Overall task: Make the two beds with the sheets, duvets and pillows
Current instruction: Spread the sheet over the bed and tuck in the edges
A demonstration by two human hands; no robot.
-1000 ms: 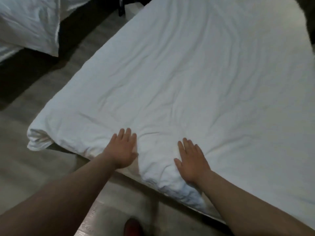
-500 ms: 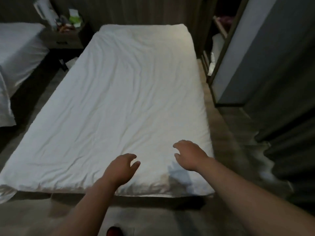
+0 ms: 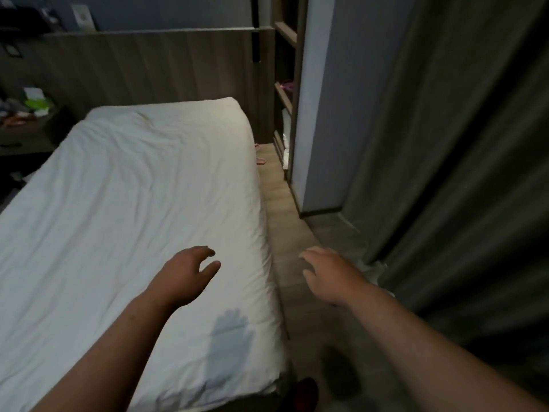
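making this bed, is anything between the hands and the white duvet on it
Nothing visible. The left hand is over the duvet near its right edge, fingers loosely curled, with no object under it. The right hand is past that edge, over the floor, and nothing lies between it and the duvet.

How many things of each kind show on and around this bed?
Duvet: 1
Hands: 2 (left hand, right hand)
Curtain: 1
Headboard: 1
Total: 5
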